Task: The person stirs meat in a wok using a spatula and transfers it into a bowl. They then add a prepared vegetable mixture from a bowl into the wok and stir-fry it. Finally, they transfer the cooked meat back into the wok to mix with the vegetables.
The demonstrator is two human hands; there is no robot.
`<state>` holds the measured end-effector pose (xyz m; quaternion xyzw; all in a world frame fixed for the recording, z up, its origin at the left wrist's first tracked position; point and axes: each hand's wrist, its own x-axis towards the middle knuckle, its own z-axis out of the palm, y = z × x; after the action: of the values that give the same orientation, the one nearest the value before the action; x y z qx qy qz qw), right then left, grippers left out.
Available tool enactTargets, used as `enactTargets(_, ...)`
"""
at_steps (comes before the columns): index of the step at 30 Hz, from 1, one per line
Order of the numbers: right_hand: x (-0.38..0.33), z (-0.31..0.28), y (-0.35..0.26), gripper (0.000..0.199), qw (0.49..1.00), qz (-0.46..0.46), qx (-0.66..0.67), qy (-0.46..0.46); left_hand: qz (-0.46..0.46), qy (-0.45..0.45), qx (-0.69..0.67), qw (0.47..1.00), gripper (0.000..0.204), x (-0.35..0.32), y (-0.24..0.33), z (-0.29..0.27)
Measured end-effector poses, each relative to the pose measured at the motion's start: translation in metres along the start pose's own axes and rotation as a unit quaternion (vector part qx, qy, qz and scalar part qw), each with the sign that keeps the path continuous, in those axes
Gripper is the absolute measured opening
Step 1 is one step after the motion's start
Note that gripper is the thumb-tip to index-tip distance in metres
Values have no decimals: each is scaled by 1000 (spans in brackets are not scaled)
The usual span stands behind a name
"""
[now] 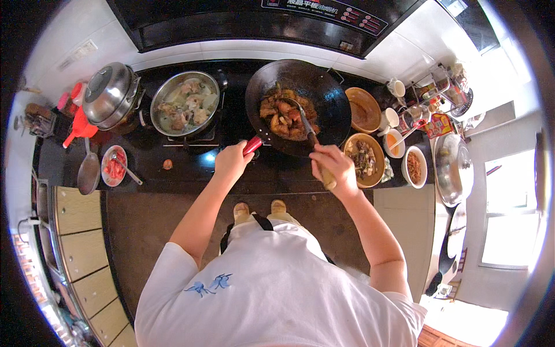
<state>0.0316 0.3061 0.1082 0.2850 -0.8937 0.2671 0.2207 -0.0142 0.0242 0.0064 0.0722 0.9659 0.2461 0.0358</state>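
Note:
A dark wok (pixel 332 101) stands on the stove in front of me, tilted or round-bottomed, with browned chunks of food (pixel 283 115) in a sauce. My left hand (pixel 232 162) is closed round the wok's red handle (pixel 253 144). In my right hand (pixel 335 168) is a spatula (pixel 309 130) with a wooden grip; its metal end reaches into the food, which partly hides it. Close to my right hand sits a tan bowl (pixel 378 168) holding dark and pale pieces of food.
Left of the wok, a steel pan (pixel 217 110) of pale stew sits on another burner. A lidded steel pot (pixel 107 95), a ladle (pixel 88 170) and a bowl of red pieces (pixel 114 168) stand farther left. Several bowls and cups (pixel 391 117) crowd the right counter. A black range hood (pixel 231 26) hangs beyond.

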Motion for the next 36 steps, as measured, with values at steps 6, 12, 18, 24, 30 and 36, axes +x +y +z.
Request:
enactTargets(6,-14,-20,-44,30,992,-49,-69,-93,-31,-64,14,997,47,2,5,-9)
enactTargets(12,14,-66,-77,29,991,-37,-48,-117,-29,-61,8,998,46,1,3,-10)
enactTargets(18,17,-56,-112,28,982,-41,-25,-183,-16,-49,-9,999,42,2,-1,-3)
enactTargets(24,5,-7,-86,26,982,-40,-73,-167,4,-21,-16,1000,36,0,-1,1)
enactTargets(30,0,12,-28,35,980,-1,-99,-171,1,-26,-10,1000,41,-1,2,-1)
enactTargets(36,35,-39,-22,19,995,81,40,30,-19,-20,13,1000,42,-10,10,2)
